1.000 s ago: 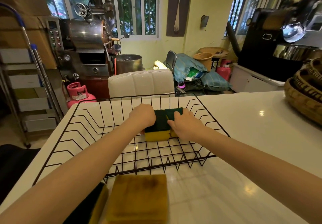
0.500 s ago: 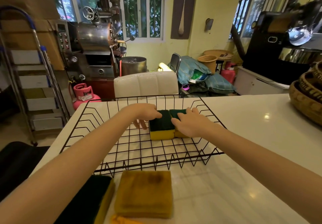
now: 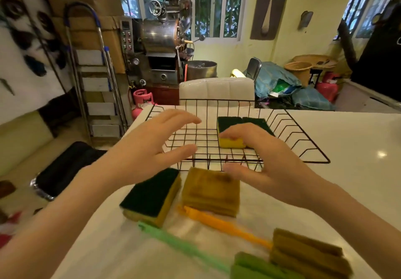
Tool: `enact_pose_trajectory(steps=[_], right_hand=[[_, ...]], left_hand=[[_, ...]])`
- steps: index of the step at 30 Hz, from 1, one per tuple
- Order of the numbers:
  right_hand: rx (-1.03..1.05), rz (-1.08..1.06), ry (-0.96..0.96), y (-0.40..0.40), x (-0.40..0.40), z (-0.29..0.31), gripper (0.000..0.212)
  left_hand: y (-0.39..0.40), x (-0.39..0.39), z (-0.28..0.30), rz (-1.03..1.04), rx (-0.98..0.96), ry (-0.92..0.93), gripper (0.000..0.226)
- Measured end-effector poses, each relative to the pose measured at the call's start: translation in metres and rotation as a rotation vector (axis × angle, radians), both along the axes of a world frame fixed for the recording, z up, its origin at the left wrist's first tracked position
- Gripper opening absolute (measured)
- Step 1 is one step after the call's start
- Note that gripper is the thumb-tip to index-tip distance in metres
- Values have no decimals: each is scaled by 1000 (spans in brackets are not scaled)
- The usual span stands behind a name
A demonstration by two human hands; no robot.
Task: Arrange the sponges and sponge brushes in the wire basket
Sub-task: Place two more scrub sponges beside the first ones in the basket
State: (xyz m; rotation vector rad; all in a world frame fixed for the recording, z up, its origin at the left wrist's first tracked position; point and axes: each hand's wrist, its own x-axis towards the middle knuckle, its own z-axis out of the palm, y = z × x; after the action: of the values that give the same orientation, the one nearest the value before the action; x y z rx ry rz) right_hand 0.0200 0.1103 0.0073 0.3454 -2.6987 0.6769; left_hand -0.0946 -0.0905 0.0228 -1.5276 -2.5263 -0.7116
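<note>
A black wire basket sits on the white counter. Two yellow sponges with dark green tops lie side by side inside it, toward the back right. My left hand hovers open over the basket's front left. My right hand hovers open over its front edge, holding nothing. In front of the basket lie a green-topped sponge and a brownish sponge. Nearer me lie an orange-handled brush, a green-handled brush with a green head, and stacked brown sponges.
A white padded chair back stands behind the counter's far edge. A stepladder and a metal machine stand at the back left. The counter stretches bare to the right of the basket.
Both hands let go of the two sponges in the basket and drew back toward me, fingers spread. The view tilted down, bringing the brushes and more sponges into sight.
</note>
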Motion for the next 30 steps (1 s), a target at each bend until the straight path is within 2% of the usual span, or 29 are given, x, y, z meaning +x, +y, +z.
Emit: enact_pose_trajectory(steps=[4, 9, 13, 18, 21, 24, 27, 30], right_hand=[[64, 77, -101, -23, 14, -16, 51], [142, 67, -233, -35, 11, -24, 52], [186, 30, -299, -38, 10, -31, 51], [301, -74, -320, -34, 4, -38, 58], [319, -124, -336, -30, -2, -42, 61], [318, -136, -365, -31, -8, -45, 63], [285, -129, -342, -32, -9, -41, 57], [108, -121, -383, -32, -6, -32, 44]], left_hand=[[-34, 23, -26, 92, 14, -18, 59], [-48, 38, -60, 154, 72, -84, 58], [-44, 36, -77, 201, 100, -94, 60], [-41, 28, -90, 248, 17, -10, 70], [-45, 25, -96, 266, 11, -49, 76], [-49, 24, -101, 249, 13, -89, 77], [-50, 22, -102, 226, 18, -118, 76], [-50, 20, -102, 218, 40, -104, 71]])
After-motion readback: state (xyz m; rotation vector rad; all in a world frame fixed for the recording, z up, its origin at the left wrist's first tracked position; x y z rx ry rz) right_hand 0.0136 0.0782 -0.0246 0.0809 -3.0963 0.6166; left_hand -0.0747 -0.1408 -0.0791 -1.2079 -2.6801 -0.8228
